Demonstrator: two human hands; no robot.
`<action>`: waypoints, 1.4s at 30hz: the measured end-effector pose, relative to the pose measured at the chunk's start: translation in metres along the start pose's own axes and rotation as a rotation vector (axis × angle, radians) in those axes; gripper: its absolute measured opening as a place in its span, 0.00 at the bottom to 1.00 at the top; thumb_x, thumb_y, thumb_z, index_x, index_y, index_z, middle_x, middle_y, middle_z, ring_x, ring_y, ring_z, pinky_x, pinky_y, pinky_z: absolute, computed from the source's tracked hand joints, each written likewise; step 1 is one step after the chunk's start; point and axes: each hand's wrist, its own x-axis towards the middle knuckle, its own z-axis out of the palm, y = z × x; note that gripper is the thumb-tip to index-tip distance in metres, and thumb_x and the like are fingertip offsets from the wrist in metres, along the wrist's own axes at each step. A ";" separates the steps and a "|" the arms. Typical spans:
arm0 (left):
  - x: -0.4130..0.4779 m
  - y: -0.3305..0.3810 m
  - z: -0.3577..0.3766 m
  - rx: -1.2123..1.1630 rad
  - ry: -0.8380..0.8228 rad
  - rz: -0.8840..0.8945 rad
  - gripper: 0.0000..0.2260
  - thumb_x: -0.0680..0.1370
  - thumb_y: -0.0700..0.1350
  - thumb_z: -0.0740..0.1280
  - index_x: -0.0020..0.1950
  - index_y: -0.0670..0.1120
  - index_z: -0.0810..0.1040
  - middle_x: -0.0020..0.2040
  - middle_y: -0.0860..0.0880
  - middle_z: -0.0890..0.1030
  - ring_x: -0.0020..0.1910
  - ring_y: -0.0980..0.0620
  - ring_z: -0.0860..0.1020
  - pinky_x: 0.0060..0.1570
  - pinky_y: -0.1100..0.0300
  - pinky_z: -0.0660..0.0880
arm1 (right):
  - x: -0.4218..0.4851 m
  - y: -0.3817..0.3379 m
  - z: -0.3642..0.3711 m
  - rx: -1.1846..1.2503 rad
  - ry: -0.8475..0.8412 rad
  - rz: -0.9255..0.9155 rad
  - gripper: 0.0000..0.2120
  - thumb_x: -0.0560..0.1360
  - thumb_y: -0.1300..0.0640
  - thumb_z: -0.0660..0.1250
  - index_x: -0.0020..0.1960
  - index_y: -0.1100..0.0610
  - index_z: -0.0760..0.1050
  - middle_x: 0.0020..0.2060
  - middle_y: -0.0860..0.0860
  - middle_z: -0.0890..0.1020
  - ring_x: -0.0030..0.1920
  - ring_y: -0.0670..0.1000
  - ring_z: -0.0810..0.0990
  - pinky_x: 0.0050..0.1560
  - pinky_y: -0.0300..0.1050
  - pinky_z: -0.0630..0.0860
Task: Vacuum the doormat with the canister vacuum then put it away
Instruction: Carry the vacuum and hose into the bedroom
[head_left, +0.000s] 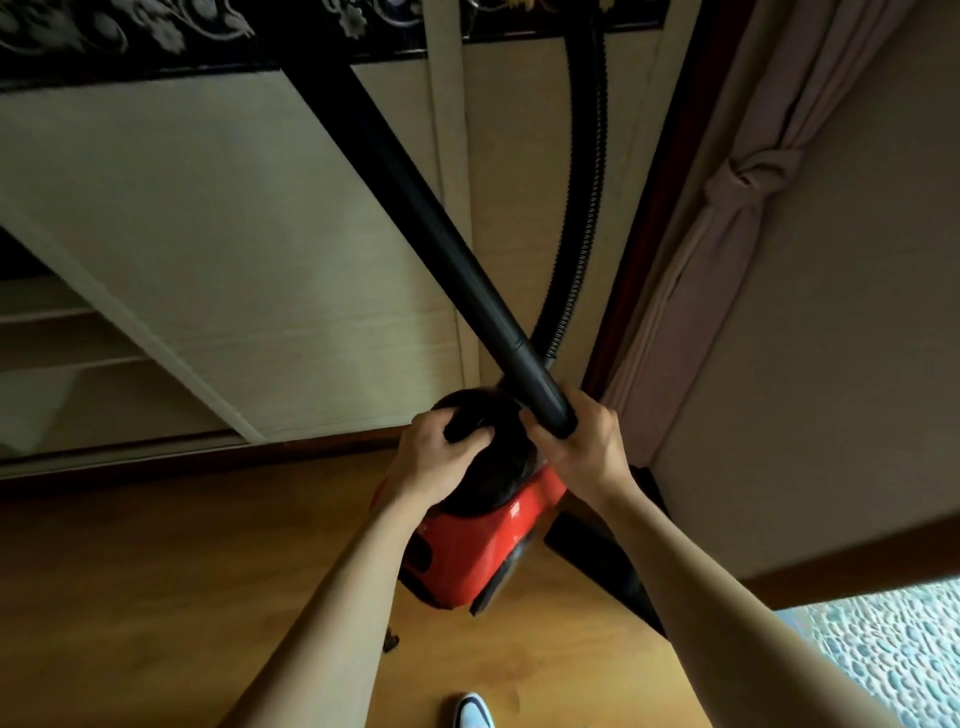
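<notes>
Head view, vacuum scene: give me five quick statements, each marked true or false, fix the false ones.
1. The left hand grips the black handle on the red canister vacuum. True.
2. The right hand is empty. False: it is closed around the lower end of the black wand.
3. The ribbed hose runs up past the wand toward the top of the frame. True.
4. The curtain hangs loose and untied. False: it is knotted at mid-height.
5. The floor under the vacuum is tiled white. False: it is wood-toned.
</notes>
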 end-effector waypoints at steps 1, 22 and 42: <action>-0.005 0.002 -0.007 0.004 0.015 -0.002 0.15 0.74 0.47 0.72 0.28 0.54 0.76 0.38 0.49 0.77 0.34 0.39 0.75 0.22 0.62 0.62 | 0.000 -0.006 -0.001 0.010 -0.005 -0.002 0.08 0.72 0.51 0.74 0.46 0.49 0.75 0.34 0.44 0.78 0.33 0.43 0.78 0.33 0.38 0.71; -0.087 -0.002 -0.055 0.087 0.633 -0.257 0.06 0.73 0.40 0.73 0.39 0.38 0.81 0.25 0.55 0.73 0.22 0.66 0.71 0.25 0.71 0.65 | 0.022 -0.064 0.040 0.307 -0.436 -0.281 0.12 0.75 0.55 0.73 0.39 0.52 0.71 0.27 0.47 0.71 0.28 0.44 0.70 0.28 0.36 0.65; -0.230 -0.106 -0.205 0.055 1.044 -0.531 0.12 0.76 0.47 0.70 0.33 0.46 0.76 0.28 0.48 0.76 0.26 0.54 0.76 0.27 0.63 0.69 | -0.060 -0.195 0.235 0.389 -0.952 -0.442 0.10 0.74 0.61 0.73 0.39 0.55 0.74 0.31 0.55 0.76 0.31 0.49 0.73 0.35 0.45 0.72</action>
